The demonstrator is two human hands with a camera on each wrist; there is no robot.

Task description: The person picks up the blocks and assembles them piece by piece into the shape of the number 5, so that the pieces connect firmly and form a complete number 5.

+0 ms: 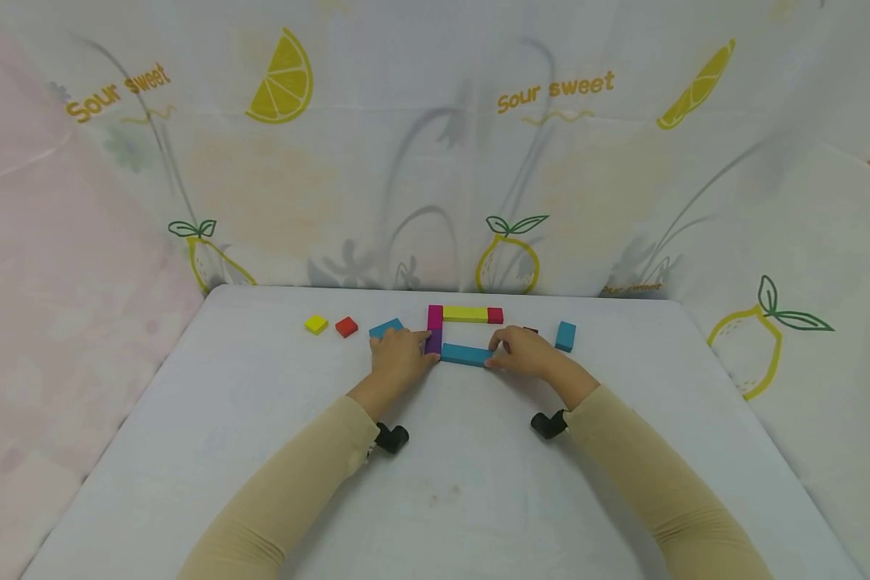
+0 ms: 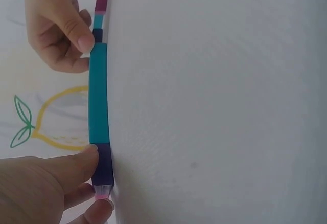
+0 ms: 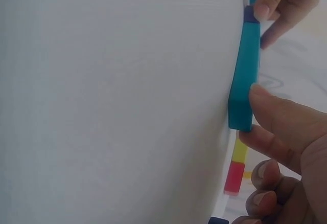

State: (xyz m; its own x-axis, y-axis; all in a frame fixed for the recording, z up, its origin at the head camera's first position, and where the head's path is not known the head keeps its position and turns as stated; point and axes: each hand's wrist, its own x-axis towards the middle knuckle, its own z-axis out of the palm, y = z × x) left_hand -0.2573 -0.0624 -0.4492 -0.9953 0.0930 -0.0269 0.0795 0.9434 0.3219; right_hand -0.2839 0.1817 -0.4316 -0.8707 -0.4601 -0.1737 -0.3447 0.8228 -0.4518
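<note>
Wooden blocks form part of a rectangle on the white table. My left hand [image 1: 399, 354] holds the purple block [image 1: 433, 341] on its left side, thumb [image 2: 92, 155] against the block's near end. Butted to that block is a long blue block [image 1: 466, 354], whose right end my right hand [image 1: 524, 352] pinches; the right wrist view shows the thumb [image 3: 261, 93] and a finger at that end. Beyond the purple block lies a magenta block [image 1: 435, 316]. A yellow block [image 1: 466, 314] and a red block [image 1: 495, 315] continue along the far side.
Left of the rectangle lie a yellow block [image 1: 316, 324], a red-orange block [image 1: 346, 326] and a blue block [image 1: 386, 327] partly behind my left hand. On the right are another blue block [image 1: 565, 336] and a dark block [image 1: 531, 329], mostly hidden. A patterned cloth hangs behind the table.
</note>
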